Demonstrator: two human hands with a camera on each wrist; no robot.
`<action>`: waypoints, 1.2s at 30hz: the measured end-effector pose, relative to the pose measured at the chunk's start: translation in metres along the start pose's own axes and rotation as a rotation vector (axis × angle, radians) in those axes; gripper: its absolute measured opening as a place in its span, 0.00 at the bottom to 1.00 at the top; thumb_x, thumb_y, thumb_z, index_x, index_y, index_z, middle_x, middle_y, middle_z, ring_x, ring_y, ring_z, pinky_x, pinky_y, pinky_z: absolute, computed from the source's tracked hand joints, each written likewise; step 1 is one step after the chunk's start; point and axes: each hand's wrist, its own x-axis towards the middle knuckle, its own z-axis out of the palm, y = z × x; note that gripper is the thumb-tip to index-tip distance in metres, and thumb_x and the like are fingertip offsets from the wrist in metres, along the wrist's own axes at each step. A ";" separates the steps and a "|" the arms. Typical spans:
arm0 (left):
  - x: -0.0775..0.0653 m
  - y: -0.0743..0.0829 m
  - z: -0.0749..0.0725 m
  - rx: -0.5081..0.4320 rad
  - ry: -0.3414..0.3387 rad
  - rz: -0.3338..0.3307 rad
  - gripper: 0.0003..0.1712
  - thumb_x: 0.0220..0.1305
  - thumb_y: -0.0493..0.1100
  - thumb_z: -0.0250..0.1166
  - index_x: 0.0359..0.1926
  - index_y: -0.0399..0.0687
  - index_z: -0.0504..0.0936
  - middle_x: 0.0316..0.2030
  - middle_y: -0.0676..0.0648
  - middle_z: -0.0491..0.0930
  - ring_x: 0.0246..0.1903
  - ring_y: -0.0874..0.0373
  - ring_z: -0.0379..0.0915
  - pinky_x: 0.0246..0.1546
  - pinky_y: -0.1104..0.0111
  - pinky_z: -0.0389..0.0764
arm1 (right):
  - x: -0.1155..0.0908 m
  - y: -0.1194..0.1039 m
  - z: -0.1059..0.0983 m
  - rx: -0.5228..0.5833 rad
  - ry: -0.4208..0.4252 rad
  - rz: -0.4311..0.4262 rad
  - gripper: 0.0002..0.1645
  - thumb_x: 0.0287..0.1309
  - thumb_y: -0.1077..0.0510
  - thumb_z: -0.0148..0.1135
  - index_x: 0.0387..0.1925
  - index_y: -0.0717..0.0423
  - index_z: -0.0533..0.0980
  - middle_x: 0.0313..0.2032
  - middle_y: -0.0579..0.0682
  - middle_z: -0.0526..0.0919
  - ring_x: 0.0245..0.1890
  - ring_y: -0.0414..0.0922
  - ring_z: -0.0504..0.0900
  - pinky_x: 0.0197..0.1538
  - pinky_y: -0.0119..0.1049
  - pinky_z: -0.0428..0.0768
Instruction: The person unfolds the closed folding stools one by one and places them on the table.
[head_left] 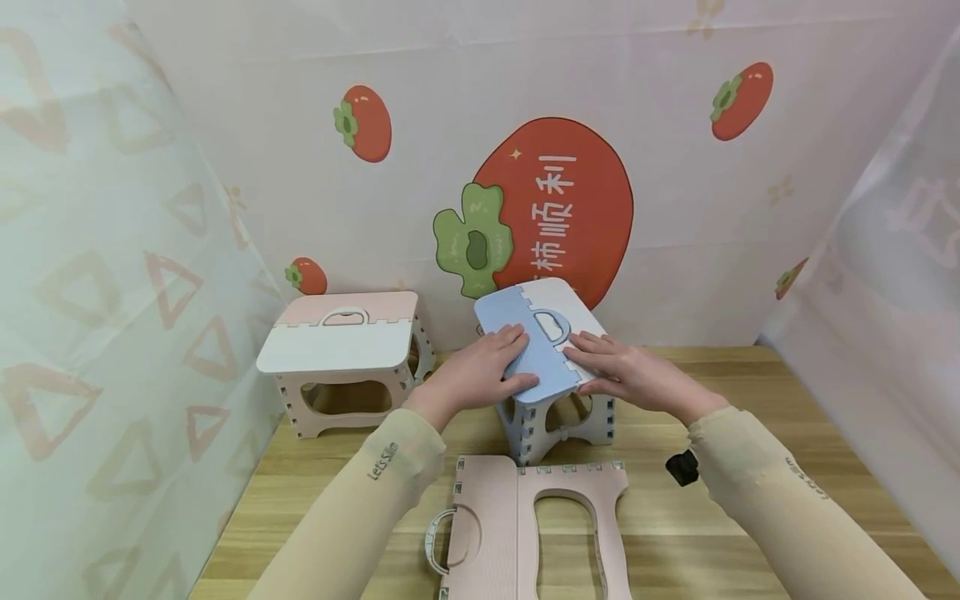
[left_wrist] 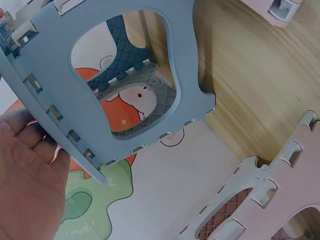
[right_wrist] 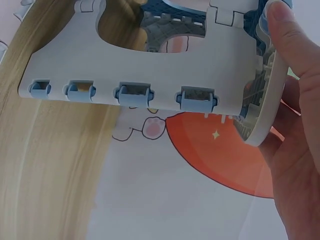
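Observation:
A blue-and-white folding step stool (head_left: 543,360) stands unfolded on its legs at the back middle, turned at an angle, with a loop handle (head_left: 553,327) lying at the center of its top. My left hand (head_left: 483,367) rests on the blue half, fingers extended and thumb pointing right. On the white half lies my right hand (head_left: 628,373), fingers spread straight near the handle and thumb by the front edge. In the left wrist view the blue leg panel (left_wrist: 182,55) stands unfolded; the right wrist view has the white leg panel (right_wrist: 65,62) with blue hinge pieces.
A pink-and-white stool (head_left: 337,348) stands unfolded at the back left. Nearer me, a pink folding stool (head_left: 491,533) lies flat on the wooden table (head_left: 720,533), its handle sticking out left. Behind is a printed wall sheet (head_left: 667,192); side sheets flank the table.

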 end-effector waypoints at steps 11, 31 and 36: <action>-0.005 -0.001 -0.007 0.014 -0.072 0.064 0.51 0.71 0.69 0.56 0.82 0.49 0.51 0.82 0.49 0.45 0.80 0.53 0.39 0.78 0.60 0.53 | -0.007 0.009 -0.007 0.042 -0.013 0.020 0.38 0.60 0.53 0.72 0.71 0.53 0.73 0.72 0.56 0.69 0.72 0.62 0.66 0.67 0.61 0.71; 0.006 0.021 0.000 0.211 0.013 0.084 0.50 0.64 0.68 0.65 0.78 0.50 0.62 0.78 0.46 0.59 0.76 0.52 0.57 0.71 0.59 0.69 | -0.021 0.018 -0.020 0.078 -0.058 0.089 0.36 0.60 0.60 0.72 0.70 0.53 0.74 0.72 0.55 0.71 0.73 0.59 0.67 0.63 0.57 0.77; 0.007 0.026 0.001 0.260 0.072 0.108 0.49 0.61 0.70 0.66 0.75 0.49 0.68 0.74 0.46 0.67 0.70 0.53 0.68 0.62 0.59 0.79 | -0.021 0.013 -0.023 0.056 -0.072 0.114 0.33 0.65 0.53 0.69 0.70 0.54 0.73 0.72 0.55 0.70 0.73 0.58 0.67 0.62 0.56 0.78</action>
